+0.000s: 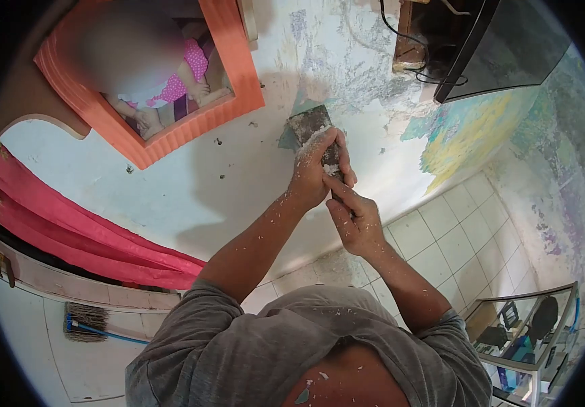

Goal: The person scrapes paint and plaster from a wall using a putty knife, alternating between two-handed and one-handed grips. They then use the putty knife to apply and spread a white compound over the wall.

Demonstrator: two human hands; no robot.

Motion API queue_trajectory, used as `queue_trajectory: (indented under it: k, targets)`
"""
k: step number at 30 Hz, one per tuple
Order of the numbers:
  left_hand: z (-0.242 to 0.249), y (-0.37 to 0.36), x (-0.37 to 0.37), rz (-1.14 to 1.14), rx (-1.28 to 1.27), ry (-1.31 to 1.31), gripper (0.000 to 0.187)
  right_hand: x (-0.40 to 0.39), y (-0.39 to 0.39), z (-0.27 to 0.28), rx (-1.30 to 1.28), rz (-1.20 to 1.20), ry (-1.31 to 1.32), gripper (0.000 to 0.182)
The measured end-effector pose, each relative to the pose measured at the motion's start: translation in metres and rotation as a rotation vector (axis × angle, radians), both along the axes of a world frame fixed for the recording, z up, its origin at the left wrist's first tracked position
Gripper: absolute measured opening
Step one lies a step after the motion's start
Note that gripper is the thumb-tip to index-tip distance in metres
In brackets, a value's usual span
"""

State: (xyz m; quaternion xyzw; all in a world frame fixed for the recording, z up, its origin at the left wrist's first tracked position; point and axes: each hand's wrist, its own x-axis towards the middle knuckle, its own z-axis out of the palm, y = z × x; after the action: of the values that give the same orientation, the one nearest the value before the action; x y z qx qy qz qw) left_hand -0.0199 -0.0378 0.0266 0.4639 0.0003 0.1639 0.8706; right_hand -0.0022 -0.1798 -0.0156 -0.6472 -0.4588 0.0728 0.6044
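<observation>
A wide, dirty scraper (308, 124) has its blade against the wall (238, 159), at the edge of a greenish patch with the white coat gone. My left hand (313, 168) is wrapped round the upper part of the scraper, close behind the blade, and pale flakes dust its fingers and thumb. Lower down, my right hand (359, 224) grips the handle end, its fingers touching my left hand. Part of the handle is hidden by both hands. White crumbs also speckle my forearms and chest.
An orange-framed picture (248, 91) hangs at upper left, a dark flat screen (503, 54) with cables at upper right. A pink curtain (96, 217) and a broom head (85, 322) are left. A glass-topped stand (523, 325) stands lower right on the tiled floor (442, 237).
</observation>
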Motion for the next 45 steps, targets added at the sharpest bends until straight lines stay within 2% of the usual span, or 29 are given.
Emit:
queue_trajectory:
  k: [5, 10, 11, 13, 14, 15, 16, 18, 20, 21, 23, 27, 29, 30, 32, 33, 35, 39, 43, 45]
  targets:
    - [0.02, 0.008, 0.0, 0.034, 0.116, -0.044, 0.032, 0.001, 0.014, 0.012, 0.095, -0.01, -0.103, 0.045]
    - [0.106, 0.017, 0.013, 0.148, 0.278, -0.179, 0.033, 0.013, 0.029, 0.092, 0.191, 0.012, -0.112, 0.042]
    - [0.114, 0.018, 0.016, 0.152, 0.275, -0.171, 0.033, 0.019, 0.035, 0.099, 0.255, 0.0, -0.189, 0.041]
    - [0.122, 0.02, 0.021, 0.098, 0.234, -0.246, 0.034, 0.017, 0.038, 0.097, 0.294, 0.02, -0.142, 0.04]
    - [0.116, 0.018, 0.018, 0.098, 0.235, -0.242, 0.034, 0.017, 0.038, 0.096, 0.336, 0.038, -0.101, 0.04]
    - [0.101, 0.016, 0.013, 0.128, 0.225, -0.192, 0.034, 0.011, 0.028, 0.094, 0.184, 0.025, -0.066, 0.041]
    - [0.083, 0.014, 0.007, 0.158, 0.216, -0.144, 0.035, 0.005, 0.02, 0.082, 0.187, 0.026, -0.064, 0.041]
    - [0.023, 0.011, -0.003, 0.129, 0.082, 0.007, 0.037, -0.006, 0.007, 0.039, -0.111, -0.006, -0.001, 0.042]
    - [-0.041, -0.001, -0.019, 0.134, 0.119, 0.144, 0.04, -0.018, -0.014, -0.001, -0.223, 0.053, 0.152, 0.042]
    - [-0.045, -0.009, -0.025, 0.135, 0.121, 0.144, 0.04, -0.021, -0.02, -0.017, -0.221, 0.053, 0.153, 0.042]
    - [-0.047, -0.015, -0.03, 0.038, 0.129, 0.223, 0.046, -0.021, -0.024, -0.035, -0.04, 0.055, 0.109, 0.042]
    - [0.042, -0.005, -0.01, 0.155, 0.322, -0.031, 0.048, -0.008, 0.001, 0.046, 0.096, -0.006, -0.061, 0.042]
    - [0.059, 0.01, -0.005, 0.148, 0.293, -0.041, 0.048, -0.001, 0.012, 0.075, 0.087, 0.036, -0.051, 0.042]
    - [0.061, 0.014, -0.005, 0.144, 0.265, -0.055, 0.049, 0.0, 0.014, 0.064, 0.086, 0.035, -0.048, 0.042]
    - [0.02, 0.019, -0.009, 0.145, 0.299, 0.05, 0.049, 0.006, 0.019, 0.022, -0.024, 0.034, -0.11, 0.046]
    - [-0.001, 0.014, -0.018, 0.157, 0.302, 0.102, 0.049, -0.002, 0.012, 0.004, -0.126, 0.054, -0.01, 0.046]
    - [-0.051, 0.012, -0.031, 0.13, 0.291, 0.201, 0.051, -0.016, 0.011, -0.04, -0.082, 0.078, 0.044, 0.046]
    - [-0.042, 0.009, -0.037, 0.138, 0.257, 0.29, 0.053, -0.024, 0.012, -0.046, -0.088, 0.067, 0.074, 0.046]
    - [-0.05, 0.007, -0.035, 0.12, 0.224, 0.258, 0.054, -0.026, 0.006, -0.046, -0.087, 0.045, 0.089, 0.047]
    - [-0.053, 0.001, -0.04, 0.128, 0.294, 0.327, 0.055, -0.027, 0.007, -0.061, -0.006, 0.016, -0.013, 0.046]
